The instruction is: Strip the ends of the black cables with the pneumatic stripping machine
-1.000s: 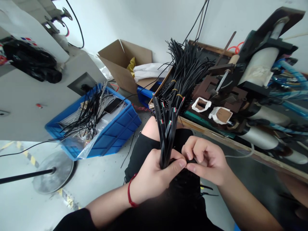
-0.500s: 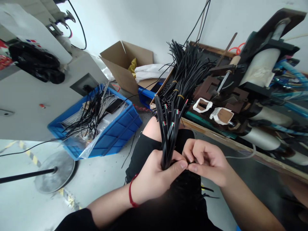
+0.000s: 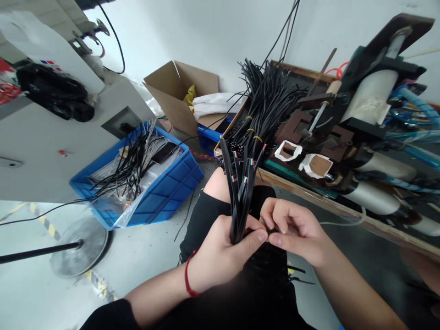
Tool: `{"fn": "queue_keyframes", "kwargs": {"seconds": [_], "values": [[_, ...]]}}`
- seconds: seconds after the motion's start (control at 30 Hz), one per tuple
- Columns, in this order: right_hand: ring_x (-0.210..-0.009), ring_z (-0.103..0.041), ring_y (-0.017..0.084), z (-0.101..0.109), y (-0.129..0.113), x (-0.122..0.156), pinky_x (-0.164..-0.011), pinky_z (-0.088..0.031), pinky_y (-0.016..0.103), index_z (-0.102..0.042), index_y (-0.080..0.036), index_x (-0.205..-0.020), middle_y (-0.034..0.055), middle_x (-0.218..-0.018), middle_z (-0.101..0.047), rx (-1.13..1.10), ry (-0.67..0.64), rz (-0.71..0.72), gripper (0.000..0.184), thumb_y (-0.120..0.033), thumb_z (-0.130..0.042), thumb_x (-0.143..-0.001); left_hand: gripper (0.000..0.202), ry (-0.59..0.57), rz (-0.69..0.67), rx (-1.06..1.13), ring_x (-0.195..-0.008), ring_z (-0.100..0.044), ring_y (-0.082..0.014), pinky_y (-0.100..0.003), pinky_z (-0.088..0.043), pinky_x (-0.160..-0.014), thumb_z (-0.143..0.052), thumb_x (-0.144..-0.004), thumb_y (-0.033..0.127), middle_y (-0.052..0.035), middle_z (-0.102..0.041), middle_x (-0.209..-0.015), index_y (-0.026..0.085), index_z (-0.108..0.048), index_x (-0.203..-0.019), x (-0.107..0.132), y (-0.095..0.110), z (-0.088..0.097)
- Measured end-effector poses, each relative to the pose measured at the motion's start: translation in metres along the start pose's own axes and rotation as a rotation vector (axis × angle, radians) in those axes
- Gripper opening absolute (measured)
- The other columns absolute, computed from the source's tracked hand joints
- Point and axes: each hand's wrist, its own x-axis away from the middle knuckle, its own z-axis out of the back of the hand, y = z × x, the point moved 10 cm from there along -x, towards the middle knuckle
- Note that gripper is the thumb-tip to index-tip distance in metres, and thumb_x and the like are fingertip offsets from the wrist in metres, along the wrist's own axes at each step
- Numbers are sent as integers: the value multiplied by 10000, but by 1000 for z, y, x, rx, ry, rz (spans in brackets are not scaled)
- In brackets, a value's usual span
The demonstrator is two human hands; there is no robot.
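Lengthwise outward from left hand point(image 3: 223, 254), black straps point(image 3: 239, 201)

Shot from a head-worn cam, just the one view, tipped forward and down over the left hand point(image 3: 222, 256) and right hand point(image 3: 299, 231), pretty close in, reaching way out to the wall point(image 3: 220, 34) up top.

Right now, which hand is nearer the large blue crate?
Left. The left hand, holding black straps, is below and right of the large blue crate in the picture; the right hand lies farther right.
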Motion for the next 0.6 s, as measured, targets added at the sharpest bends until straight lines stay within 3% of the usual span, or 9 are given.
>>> {"fn": "queue_keyframes", "kwargs": {"seconds": [0.13,0.33,0.6], "values": [[-750,-468,131,3,8,1,-642,-367,268,-495,-212,-795,2,-916,-553,-80,14,-63,347,-220,-809,-943,247,-7,0,4,-414,-471,-30,-174,-358,-404,-679,-1005,313,63,-524,-618,139,-732,-839,-1,-1,-2],[-732,-513,115,-4,27,-8,-664,-424,237,-476,-203,-762,-23,-837,-545,-388,-6,-188,435,-195,-905,-831,259,6,22,-2,-408,-458,-33,-164,-328,-387,-677,-1017,347,72,-476,-593,133,-750,-890,-1,-6,1],[-753,-618,93,-7,25,-12,-700,-529,208,-486,-193,-773,-26,-875,-574,-438,-57,-74,399,-113,-867,-861,348,-2,132,122,-397,-439,-40,-130,-324,-365,-733,-985,489,79,-460,-558,152,-759,-906,0,-22,4]]}}
